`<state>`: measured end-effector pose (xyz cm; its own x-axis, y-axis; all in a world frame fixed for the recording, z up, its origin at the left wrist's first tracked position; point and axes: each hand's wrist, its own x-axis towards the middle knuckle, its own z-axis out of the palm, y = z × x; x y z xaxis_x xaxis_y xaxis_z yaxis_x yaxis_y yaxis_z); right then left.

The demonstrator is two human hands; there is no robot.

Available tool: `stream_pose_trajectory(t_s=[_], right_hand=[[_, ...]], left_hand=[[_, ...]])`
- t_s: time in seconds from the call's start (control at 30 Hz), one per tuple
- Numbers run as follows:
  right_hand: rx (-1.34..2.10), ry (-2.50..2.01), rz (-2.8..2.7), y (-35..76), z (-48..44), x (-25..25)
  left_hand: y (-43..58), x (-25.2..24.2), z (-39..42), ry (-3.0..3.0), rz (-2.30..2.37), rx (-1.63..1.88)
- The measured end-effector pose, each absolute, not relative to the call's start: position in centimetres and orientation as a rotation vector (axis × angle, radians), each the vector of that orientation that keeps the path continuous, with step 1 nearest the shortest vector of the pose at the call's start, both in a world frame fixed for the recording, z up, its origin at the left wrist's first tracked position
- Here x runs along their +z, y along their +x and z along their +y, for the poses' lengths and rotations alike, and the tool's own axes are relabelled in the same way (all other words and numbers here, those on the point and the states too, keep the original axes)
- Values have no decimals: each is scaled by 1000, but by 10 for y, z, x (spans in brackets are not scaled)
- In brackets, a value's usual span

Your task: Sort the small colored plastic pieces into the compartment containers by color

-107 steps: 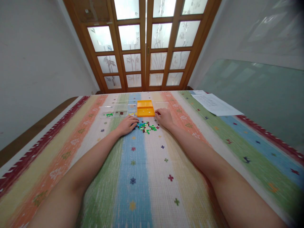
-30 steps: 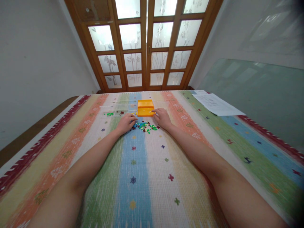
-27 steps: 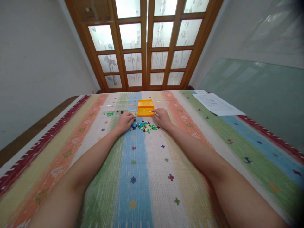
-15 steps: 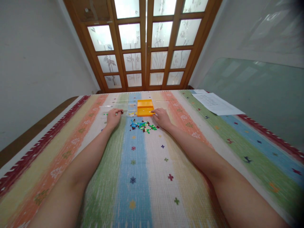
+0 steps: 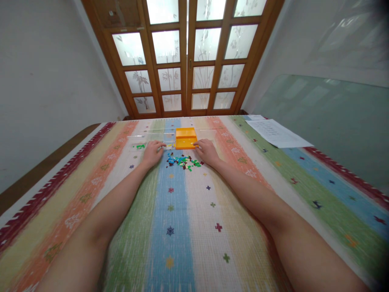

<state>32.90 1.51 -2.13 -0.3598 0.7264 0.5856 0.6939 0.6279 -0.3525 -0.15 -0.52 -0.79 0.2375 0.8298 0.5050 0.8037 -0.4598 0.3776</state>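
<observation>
— Cloth (image 5: 203,227) in blue, green, cream and orange stripes covers the desk (image 5: 170,247). In the nearest part are the left forearm (image 5: 118,207) and the right forearm (image 5: 255,190), both stretched toward the orange box (image 5: 186,132).

— And what lies before this box?

— On its near side there is a loose pile of small pieces (image 5: 184,162), which are green, blue, cream and dark red. They rest directly on the cloth.

— Where are the hands, please?

— The left hand (image 5: 153,152) is to the left of the box, at a row of clear compartments (image 5: 130,142), with its fingertips near the yellow pieces (image 5: 170,145). The right hand (image 5: 208,151) is at the right edge of the box, and its fingers reach the near corner.

— Is each grip apart or together?

— For the left one I cannot tell; the fingertips are too small, and a piece between them could be hidden. For the right one, I also cannot tell if it pinches the wall.

— What is farther?

— Green pieces (image 5: 140,146) lie in the compartments, farther left of the box. The box has two parts; pale bits (image 5: 183,142) lie in the nearer one. Well apart to its right is paper (image 5: 278,134). Behind it, beyond the desk, stands a wooden door (image 5: 182,61) with frosted panes.
</observation>
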Motion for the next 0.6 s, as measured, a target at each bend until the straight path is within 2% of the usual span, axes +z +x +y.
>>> stream_pose_trajectory(t_s=[0.33, 0.6], right_hand=[[39, -1083, -2145, 329, 16, -22], [52, -1085, -2160, 329, 16, -22]], left_hand=[[35, 0, -28, 2653, 1171, 733], [36, -2, -27, 2643, 1219, 681]])
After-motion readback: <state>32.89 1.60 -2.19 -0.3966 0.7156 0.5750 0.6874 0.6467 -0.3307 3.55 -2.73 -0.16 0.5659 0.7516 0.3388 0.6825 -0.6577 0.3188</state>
